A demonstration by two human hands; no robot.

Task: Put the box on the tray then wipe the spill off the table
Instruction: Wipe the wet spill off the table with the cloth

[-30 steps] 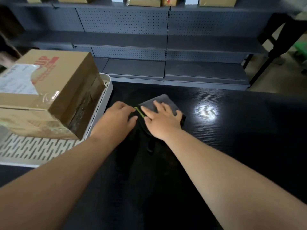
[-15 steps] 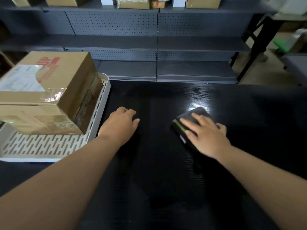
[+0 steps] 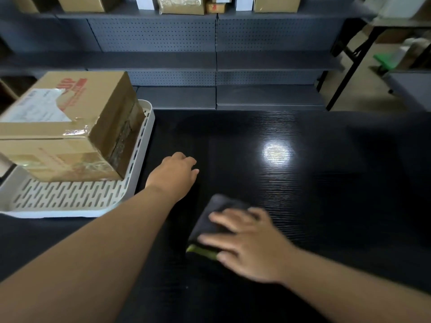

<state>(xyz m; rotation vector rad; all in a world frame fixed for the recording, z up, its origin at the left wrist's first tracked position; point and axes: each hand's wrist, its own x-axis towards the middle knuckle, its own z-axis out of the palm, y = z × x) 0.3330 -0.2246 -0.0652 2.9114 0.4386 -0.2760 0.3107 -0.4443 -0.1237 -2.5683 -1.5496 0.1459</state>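
In the head camera's view, at the left of the frame, a brown cardboard box (image 3: 70, 127) with a white label and red print sits in a white slotted plastic tray (image 3: 70, 197), filling its far part. The tray rests on the left end of a black wood-grain table (image 3: 326, 183).

Just right of the tray, near the frame's centre, the left hand (image 3: 173, 174) lies on the table with fingers loosely curled, holding nothing.

In the lower centre, the right hand (image 3: 247, 243), blurred, lies flat with fingers spread on a folded dark grey cloth with a yellow-green edge (image 3: 210, 224), pressing it to the table. No spill can be made out on the dark surface; a bright patch of reflected light (image 3: 276, 153) shows right of centre.

Across the top stands grey perforated metal shelving (image 3: 210, 61).
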